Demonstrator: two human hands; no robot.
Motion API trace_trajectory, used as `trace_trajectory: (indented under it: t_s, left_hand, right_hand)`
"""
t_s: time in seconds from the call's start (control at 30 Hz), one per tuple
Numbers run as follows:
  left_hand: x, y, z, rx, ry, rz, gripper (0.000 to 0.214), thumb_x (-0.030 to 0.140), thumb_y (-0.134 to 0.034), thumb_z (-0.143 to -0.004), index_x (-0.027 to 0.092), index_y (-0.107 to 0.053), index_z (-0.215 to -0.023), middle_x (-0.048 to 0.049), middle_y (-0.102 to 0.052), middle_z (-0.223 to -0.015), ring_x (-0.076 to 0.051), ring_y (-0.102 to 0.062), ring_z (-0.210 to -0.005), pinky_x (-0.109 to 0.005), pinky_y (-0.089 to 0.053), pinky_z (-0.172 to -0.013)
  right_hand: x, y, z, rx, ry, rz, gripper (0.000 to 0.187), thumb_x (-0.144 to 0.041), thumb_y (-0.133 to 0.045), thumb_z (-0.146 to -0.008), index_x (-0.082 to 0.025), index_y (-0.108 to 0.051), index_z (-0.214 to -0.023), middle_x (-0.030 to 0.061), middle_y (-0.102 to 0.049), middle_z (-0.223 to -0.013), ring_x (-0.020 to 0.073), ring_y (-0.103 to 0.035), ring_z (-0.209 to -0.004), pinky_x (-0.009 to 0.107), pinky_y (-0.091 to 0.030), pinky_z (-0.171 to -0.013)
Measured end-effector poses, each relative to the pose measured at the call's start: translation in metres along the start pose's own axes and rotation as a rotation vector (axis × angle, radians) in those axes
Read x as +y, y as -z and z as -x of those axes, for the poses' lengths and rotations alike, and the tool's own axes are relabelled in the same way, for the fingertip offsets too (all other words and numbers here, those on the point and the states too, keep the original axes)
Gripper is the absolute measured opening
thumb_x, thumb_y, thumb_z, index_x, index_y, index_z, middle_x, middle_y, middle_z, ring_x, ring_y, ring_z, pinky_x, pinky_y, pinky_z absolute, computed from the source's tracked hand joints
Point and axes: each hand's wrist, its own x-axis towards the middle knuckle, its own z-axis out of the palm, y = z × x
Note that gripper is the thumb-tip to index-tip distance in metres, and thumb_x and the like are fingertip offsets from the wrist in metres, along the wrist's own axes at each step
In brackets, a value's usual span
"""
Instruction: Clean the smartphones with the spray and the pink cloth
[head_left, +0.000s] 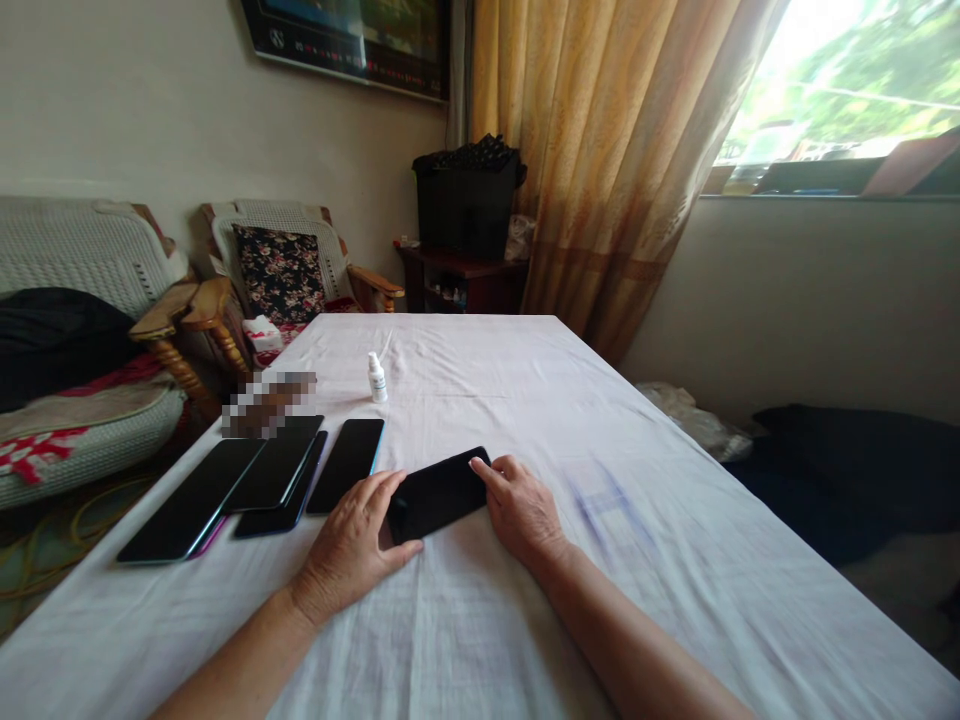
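Note:
A black smartphone (441, 498) with a dark screen lies at a slant between my two hands, low over the white tablecloth. My left hand (358, 540) grips its left end, the thumb at the near edge and the fingers at the far edge. At the right end, my right hand (521, 505) holds the phone, with its thumb on the top corner of the screen. Just left of it another phone (346, 465) with a blue edge lies face up. Several more dark phones (191, 500) overlap in a group further left.
A small white spray bottle (377, 378) stands upright beyond the phones. A blurred-out patch (270, 404) covers something at the table's left edge. The white cloth (480, 370) has blue stains on the right. Wooden armchairs (277, 260) stand behind to the left.

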Motion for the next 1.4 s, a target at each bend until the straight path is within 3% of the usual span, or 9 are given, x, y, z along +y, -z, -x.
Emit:
trace_trajectory:
  t_s: [0.27,0.5,0.67,0.8,1.17,1.4]
  left_hand:
    - [-0.003,0.002,0.001,-0.087,0.017,-0.017,0.07,0.052,-0.071,-0.074,0.021,-0.048,-0.132,-0.011,-0.062,-0.126,-0.032,-0.056,-0.118,-0.047,-0.045,-0.103]
    - [-0.003,0.005,0.004,-0.081,-0.026,-0.08,0.07,0.059,-0.068,-0.075,0.018,-0.051,-0.129,-0.012,-0.063,-0.125,-0.033,-0.055,-0.119,-0.05,-0.042,-0.104]
    - [-0.001,0.009,0.004,-0.131,-0.06,-0.096,0.069,0.061,-0.064,-0.078,0.017,-0.049,-0.13,-0.012,-0.062,-0.127,-0.031,-0.055,-0.119,-0.05,-0.038,-0.107]
    - [-0.005,0.01,0.007,-0.1,-0.074,-0.134,0.075,0.067,-0.061,-0.078,0.017,-0.047,-0.133,-0.013,-0.061,-0.128,-0.032,-0.054,-0.12,-0.052,-0.036,-0.108]
    - [-0.008,0.007,0.01,-0.148,-0.008,-0.084,0.068,0.059,-0.063,-0.078,0.02,-0.048,-0.132,-0.0113,-0.058,-0.131,-0.032,-0.051,-0.124,-0.055,-0.03,-0.111]
    - [-0.01,0.001,0.013,-0.135,0.007,-0.038,0.068,0.054,-0.066,-0.078,0.022,-0.046,-0.134,-0.0115,-0.057,-0.133,-0.034,-0.05,-0.125,-0.056,-0.03,-0.111]
  right_hand:
    - [0.009,0.003,0.004,-0.011,-0.031,-0.065,0.042,-0.01,-0.047,-0.089,-0.026,-0.067,-0.122,0.0067,-0.066,-0.102,0.0195,-0.064,-0.086,0.027,-0.046,-0.071]
    - [0.022,0.001,0.014,0.011,0.162,-0.175,0.04,-0.009,-0.048,-0.087,-0.028,-0.072,-0.114,0.0062,-0.066,-0.095,0.0193,-0.064,-0.085,0.029,-0.048,-0.075]
    - [0.032,0.001,0.017,0.026,0.158,-0.173,0.041,-0.009,-0.044,-0.088,-0.025,-0.072,-0.114,0.0075,-0.066,-0.094,0.0194,-0.065,-0.083,0.03,-0.049,-0.072]
    - [0.039,0.002,0.024,0.02,0.234,-0.214,0.04,-0.011,-0.043,-0.09,-0.026,-0.071,-0.115,0.0075,-0.065,-0.095,0.0176,-0.065,-0.083,0.028,-0.049,-0.073]
    - [0.037,0.001,-0.014,-0.058,0.162,-0.177,0.043,-0.008,-0.043,-0.091,-0.028,-0.071,-0.116,0.0069,-0.065,-0.098,0.0176,-0.064,-0.083,0.027,-0.048,-0.074]
    - [0.046,0.006,0.01,-0.054,0.196,-0.224,0.042,-0.009,-0.043,-0.091,-0.028,-0.071,-0.116,0.0066,-0.066,-0.097,0.017,-0.064,-0.084,0.027,-0.049,-0.074]
